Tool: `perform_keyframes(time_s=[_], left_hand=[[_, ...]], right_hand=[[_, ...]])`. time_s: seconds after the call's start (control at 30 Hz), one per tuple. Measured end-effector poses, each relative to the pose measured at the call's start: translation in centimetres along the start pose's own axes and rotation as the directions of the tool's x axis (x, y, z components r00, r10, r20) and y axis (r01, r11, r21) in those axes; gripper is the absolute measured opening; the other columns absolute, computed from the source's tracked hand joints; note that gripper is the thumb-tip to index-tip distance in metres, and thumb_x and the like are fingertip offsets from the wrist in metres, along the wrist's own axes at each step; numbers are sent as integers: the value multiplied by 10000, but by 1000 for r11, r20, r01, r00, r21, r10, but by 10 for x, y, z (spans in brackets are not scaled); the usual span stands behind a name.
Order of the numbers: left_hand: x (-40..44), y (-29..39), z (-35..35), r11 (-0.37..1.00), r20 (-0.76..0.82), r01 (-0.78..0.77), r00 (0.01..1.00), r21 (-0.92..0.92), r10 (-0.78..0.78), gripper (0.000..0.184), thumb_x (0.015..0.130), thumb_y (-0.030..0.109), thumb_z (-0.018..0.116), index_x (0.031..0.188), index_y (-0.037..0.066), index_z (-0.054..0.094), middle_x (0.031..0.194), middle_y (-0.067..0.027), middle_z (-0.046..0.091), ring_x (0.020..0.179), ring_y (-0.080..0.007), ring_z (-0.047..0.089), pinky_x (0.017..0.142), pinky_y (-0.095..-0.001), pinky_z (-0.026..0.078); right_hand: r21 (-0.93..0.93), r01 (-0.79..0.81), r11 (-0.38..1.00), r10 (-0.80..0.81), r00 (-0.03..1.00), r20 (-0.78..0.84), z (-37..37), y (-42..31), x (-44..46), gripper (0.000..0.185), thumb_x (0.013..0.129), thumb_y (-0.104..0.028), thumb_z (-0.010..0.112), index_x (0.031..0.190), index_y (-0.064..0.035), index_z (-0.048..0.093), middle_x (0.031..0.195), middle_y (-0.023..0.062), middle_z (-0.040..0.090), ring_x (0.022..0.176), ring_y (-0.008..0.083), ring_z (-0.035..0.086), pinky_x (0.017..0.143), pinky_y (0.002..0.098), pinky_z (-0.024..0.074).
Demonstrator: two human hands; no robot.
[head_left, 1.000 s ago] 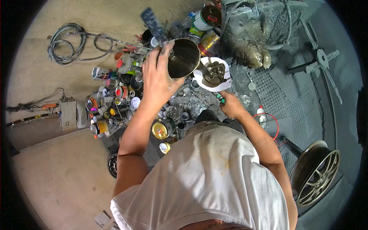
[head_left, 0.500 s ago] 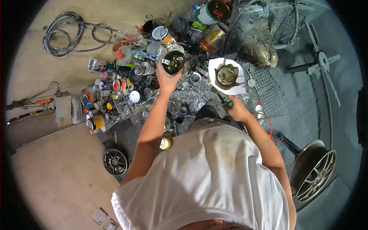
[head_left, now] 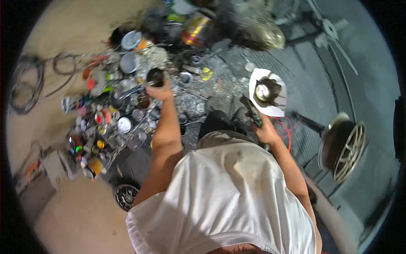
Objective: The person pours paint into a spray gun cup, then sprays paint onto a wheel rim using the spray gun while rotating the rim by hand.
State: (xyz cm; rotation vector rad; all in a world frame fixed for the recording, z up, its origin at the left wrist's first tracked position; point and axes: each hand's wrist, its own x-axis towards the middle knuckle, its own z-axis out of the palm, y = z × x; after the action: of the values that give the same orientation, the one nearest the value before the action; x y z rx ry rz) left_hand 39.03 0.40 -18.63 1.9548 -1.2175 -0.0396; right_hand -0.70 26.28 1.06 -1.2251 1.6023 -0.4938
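My left hand (head_left: 158,91) is wrapped round a dark cup (head_left: 155,76) with dark, shiny paint inside, held over the cluttered bench. My right hand (head_left: 266,131) grips the handle of a spray gun (head_left: 252,111) with green parts. Just beyond that hand is a white paper collar (head_left: 270,109), its inner edge smeared with dark olive-brown paint. A bright round spot shows in the collar's middle; blur hides whether it is a lid or wet paint. How the collar joins the gun cannot be made out.
Several paint pots, jars and cans crowd the left, including a white-lidded jar (head_left: 124,125) and a yellow-red can (head_left: 196,30). A red hose (head_left: 289,136) curls below my right hand. One wheel rim (head_left: 342,148) stands at right; another rim (head_left: 126,197) lies lower left.
The view has swung, shifting the bench leftward. My left hand with the cup is farther left and lower; the brush no longer shows over it. My right hand and the paper collar are farther right.
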Motion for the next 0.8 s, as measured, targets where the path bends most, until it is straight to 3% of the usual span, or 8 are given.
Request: perform_keyframes(time_s=[0.23, 0.33, 0.47, 0.53, 0.57, 0.6, 0.7, 0.8], left_hand=[[-17, 3, -31, 964, 260, 209, 933, 167, -248, 1225, 563, 319, 988, 1539, 127, 272, 1471, -249, 411, 1321, -479, 415, 1125, -581, 350], [-30, 15, -48, 986, 257, 107, 957, 126, -137, 1222, 599, 340, 976, 1547, 100, 243, 1510, -271, 356, 1346, -513, 385, 1117, -607, 356], [-72, -13, -46, 949, 359, 160, 898, 271, -254, 1144, 756, 625, 800, 1564, 32, 249, 1507, -270, 399, 1298, -452, 490, 1086, -516, 426], [-113, 19, -76, 955, 679, 250, 675, 159, -289, 1005, 840, 621, 724, 1547, 22, 335, 1476, -267, 463, 1290, -394, 535, 1071, -446, 447], [-126, 12, -76, 969, 894, 216, 401, 121, -201, 903, 880, 563, 707, 1522, 17, 383, 1472, -255, 481, 1314, -371, 521, 1085, -427, 429], [-138, 5, -76, 974, 993, 216, 75, 69, -87, 803, 919, 506, 690, 1498, 13, 432, 1467, -243, 499, 1338, -348, 508, 1100, -409, 410], [-247, 139, -182, 970, 926, -23, -304, -240, 222, 637, 982, 398, 635, 1471, 19, 480, 1455, -170, 547, 1325, -280, 522, 1105, -368, 397], [-334, 170, -214, 920, 804, -103, -530, -379, 271, 575, 976, 354, 643, 1429, 21, 524, 1418, -141, 585, 1275, -260, 556, 1079, -360, 420]], right_hand=[[263, -21, 965, 80, 973, -216, -11, -23, -38, 611, 797, 0, 637, 1395, 8, 511, 1332, 270, 599, 1297, 417, 536, 1111, 435, 405], [170, 10, 985, 42, 953, -300, -13, 7, -61, 489, 911, 11, 603, 1390, -40, 518, 1182, 115, 652, 941, 191, 642, 716, 334, 582], [-10, 84, 996, -75, 823, -564, -24, 7, -112, 467, 940, -133, 688, 1363, -2, 542, 1232, 188, 658, 1099, 245, 622, 950, 411, 520], [249, 124, 961, 32, 839, -543, -32, 17, -145, 480, 946, -150, 685, 1375, 6, 538, 1262, 200, 654, 1184, 270, 587, 1053, 418, 455], [13, 197, 980, -136, 725, -675, -39, 16, -166, 472, 953, -157, 674, 1380, -3, 545, 1204, 172, 671, 1050, 243, 646, 926, 397, 535], [228, 177, 957, 8, 773, -634, -45, 19, -189, 451, 954, -168, 682, 1362, -19, 563, 1134, 132, 679, 903, 193, 645, 789, 359, 546], [504, 142, 852, 203, 797, -568, -50, 51, -263, 430, 957, -193, 695, 1345, -47, 581, 1024, 68, 684, 677, 114, 624, 574, 295, 540], [530, 101, 842, 262, 782, -565, -60, 77, -350, 497, 962, -223, 670, 1377, 13, 533, 1295, 250, 631, 1197, 309, 607, 1047, 396, 440]])
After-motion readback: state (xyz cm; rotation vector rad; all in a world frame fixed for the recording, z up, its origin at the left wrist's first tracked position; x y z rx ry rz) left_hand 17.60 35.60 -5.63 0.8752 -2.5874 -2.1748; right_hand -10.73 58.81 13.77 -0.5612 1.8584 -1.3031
